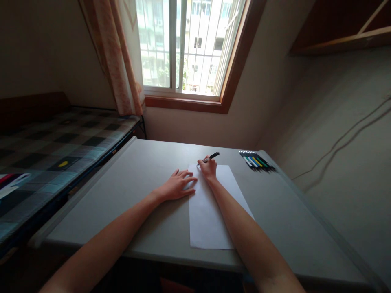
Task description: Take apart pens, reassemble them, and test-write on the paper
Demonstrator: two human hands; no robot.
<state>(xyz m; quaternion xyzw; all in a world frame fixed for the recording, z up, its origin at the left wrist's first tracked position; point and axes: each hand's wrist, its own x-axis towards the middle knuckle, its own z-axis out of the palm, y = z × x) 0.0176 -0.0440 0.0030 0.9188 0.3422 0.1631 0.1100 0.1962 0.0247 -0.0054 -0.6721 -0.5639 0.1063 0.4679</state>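
Forearms (250, 240) converged forward. Right hand (209, 167) pinched a black pen (214, 155), shaft slanting rightward from the far-left corner of the white paper (207, 219); left hand (177, 185), empty and spread, overlapped its left edge.

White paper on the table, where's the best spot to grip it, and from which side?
Probably pinch the paper at its near-left corner, coming in from the near side. It lies flat on the table, with that corner uncovered; the left hand overlaps its left edge farther up, and the right forearm crosses its right side.
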